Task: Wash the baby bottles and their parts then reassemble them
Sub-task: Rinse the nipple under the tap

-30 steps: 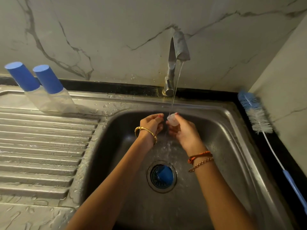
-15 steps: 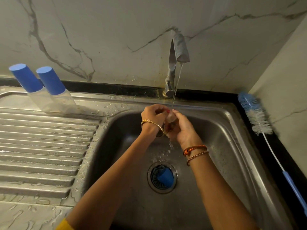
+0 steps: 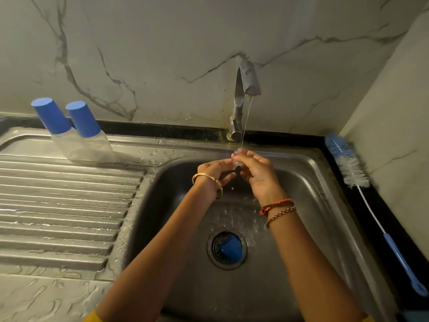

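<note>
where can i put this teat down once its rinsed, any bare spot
The ribbed drainboard is bare in front of the two capped bottles standing at its back edge. The basin floor is open around the blue cap on the drain. The right ledge is crowded: the bottle brush lies along it.

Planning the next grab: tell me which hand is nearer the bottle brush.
Right. The right hand is under the tap, on the side toward the bottle brush on the right ledge; the left hand is farther, beyond it.

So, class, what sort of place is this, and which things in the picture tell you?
Probably a home kitchen: a steel sink with a ribbed drainboard, a running tap against a marble-look wall, and a bottle brush alongside.
</note>
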`<state>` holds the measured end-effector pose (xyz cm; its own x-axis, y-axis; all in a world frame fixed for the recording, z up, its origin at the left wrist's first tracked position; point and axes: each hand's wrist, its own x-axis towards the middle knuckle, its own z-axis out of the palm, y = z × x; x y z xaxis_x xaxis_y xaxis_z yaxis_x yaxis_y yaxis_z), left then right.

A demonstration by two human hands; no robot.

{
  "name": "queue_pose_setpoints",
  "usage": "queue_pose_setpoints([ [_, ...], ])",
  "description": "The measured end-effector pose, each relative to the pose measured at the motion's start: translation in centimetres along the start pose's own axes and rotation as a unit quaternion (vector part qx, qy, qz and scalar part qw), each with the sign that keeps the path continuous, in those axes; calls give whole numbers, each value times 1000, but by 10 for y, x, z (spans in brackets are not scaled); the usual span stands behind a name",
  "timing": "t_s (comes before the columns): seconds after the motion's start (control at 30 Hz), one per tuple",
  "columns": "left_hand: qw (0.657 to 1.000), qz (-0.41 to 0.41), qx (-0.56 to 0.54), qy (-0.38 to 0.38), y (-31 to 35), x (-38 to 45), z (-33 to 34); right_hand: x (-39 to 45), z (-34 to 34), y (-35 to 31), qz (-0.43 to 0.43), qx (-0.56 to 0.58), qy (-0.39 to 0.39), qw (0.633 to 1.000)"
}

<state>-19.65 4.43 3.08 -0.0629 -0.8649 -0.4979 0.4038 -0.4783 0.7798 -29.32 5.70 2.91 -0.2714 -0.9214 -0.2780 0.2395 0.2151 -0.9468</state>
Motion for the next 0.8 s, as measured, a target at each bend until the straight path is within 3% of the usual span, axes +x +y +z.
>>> queue_pose_setpoints([
  [0.13,996,-20,81,15,-16,-3,-10,-5,-12,13,18,15,12,1000],
  [0.2,994,-35,93,42,-27,-4,-18,-7,-19,23,-4,-92,35,995],
  [0.3,991,-52,100,68,-45,-6,-26,-12,-28,39,-61,-333,52,940],
  [0.43,987,-53,129,78,-57,-9,-31,-20,-35,32,-77,-457,24,886],
  [0.53,985,-29,162,54,-55,-8,-36,-29,-37,11,-121,-387,-16,914],
  [0.63,982,12,184,32,-52,-6,-40,-36,-40,-4,-137,-212,-83,964],
  [0.73,987,49,149,-18,-50,-5,-46,-25,-43,1,-65,13,-110,992],
  [0.77,991,45,122,-34,-51,-6,-48,-23,-44,10,-27,52,-106,993],
  [0.8,993,32,104,-39,-55,-5,-51,-20,-46,24,-8,14,-94,995],
])
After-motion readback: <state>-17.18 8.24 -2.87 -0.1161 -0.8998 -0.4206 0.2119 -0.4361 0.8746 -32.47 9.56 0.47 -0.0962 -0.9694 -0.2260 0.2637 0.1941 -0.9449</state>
